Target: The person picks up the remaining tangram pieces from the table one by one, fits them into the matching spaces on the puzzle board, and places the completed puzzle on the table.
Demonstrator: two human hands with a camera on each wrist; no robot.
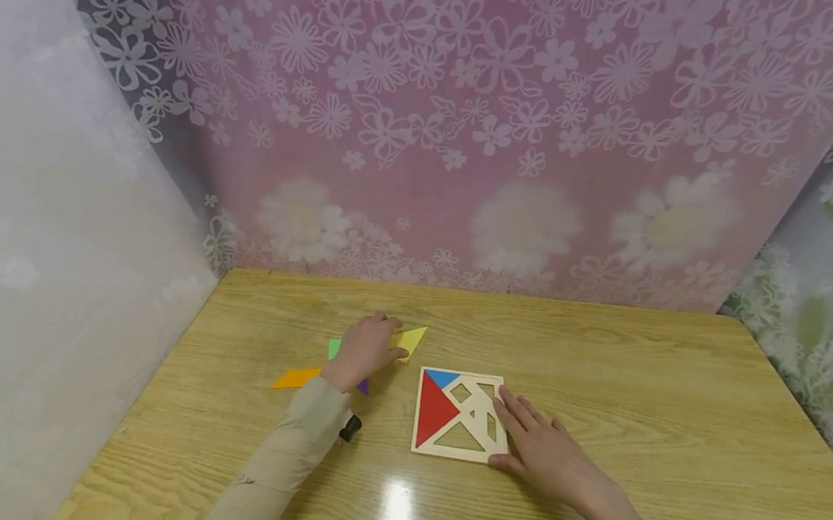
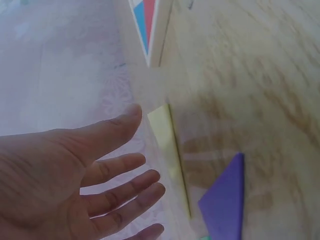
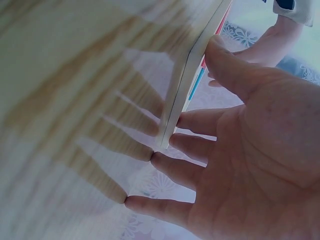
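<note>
Left hand (image 1: 366,347) lies palm down over the loose flat pieces on the pale wood-grain table (image 1: 675,385), left of the square wooden puzzle tray (image 1: 458,415). Its fingers are stretched out and relaxed rather than curled; in the left wrist view the fingertips (image 2: 150,177) reach toward the pale yellow parallelogram piece (image 2: 167,150) without clearly closing on it, and whether they touch it cannot be told. That yellow piece (image 1: 409,340) juts out from under the hand on its far right side. A green piece (image 1: 333,347) shows only as a corner at the hand's left edge. A purple triangular piece (image 1: 362,385) peeks out near the wrist, and it looks deep violet and sharply pointed from the left wrist camera (image 2: 227,197). An orange piece (image 1: 295,377) lies flat just left of the sleeve, apart from the hand.

Right hand (image 1: 541,448) rests on the right edge of the tray, fingers straight and spread, with the thumb (image 3: 235,70) against the tray's rim and nothing gripped. The tray is light, unpainted wood with a raised border. A large red triangle (image 1: 435,409) fills its left part and a small blue triangle (image 1: 440,377) sits at the top left corner, touching the red one. The remaining recesses show bare wood.
</note>
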